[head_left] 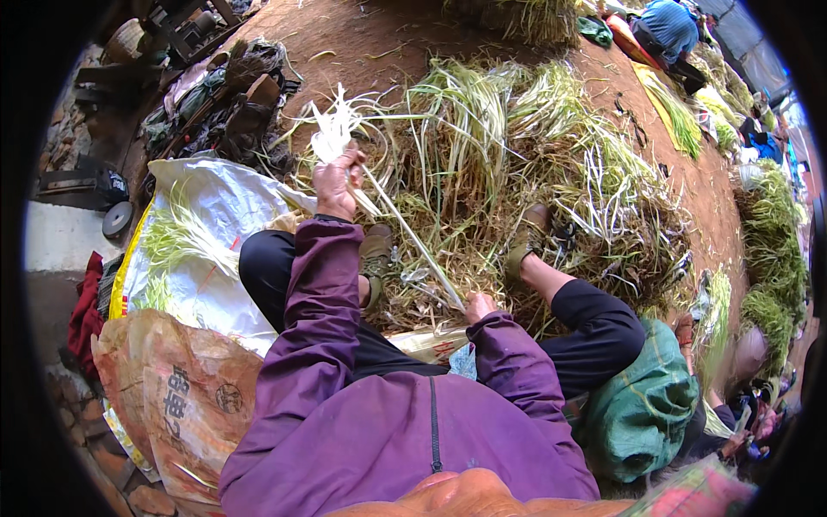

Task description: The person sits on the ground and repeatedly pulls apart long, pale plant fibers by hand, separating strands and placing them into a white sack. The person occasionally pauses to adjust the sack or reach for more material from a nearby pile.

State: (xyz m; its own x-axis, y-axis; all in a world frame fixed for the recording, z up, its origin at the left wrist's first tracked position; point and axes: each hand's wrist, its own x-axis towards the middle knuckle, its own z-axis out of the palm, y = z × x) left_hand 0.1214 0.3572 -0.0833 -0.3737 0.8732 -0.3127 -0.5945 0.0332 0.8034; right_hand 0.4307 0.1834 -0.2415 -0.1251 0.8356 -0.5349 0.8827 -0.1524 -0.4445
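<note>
My left hand [337,184] is closed around a bunch of white leafy stalks [333,126], with their loose leaves fanning out above the fist. From that fist a long pale strand [413,236], a stalk or a strip, runs straight down to the right. My right hand [480,306] grips its lower end near my lap; the fingertips are partly hidden. Beyond both hands, a broad heap of uprooted green-and-white plants [462,139] with brown, dry bases covers the ground between and past my feet.
At left, a white plastic sheet [213,187] holds several trimmed bunches [194,236] beside a brown printed sack [181,400]. A green woven sack [639,400] stands by my right knee. One person in blue [672,29] bends at the upper right. Dark scrap [239,97] lies upper left.
</note>
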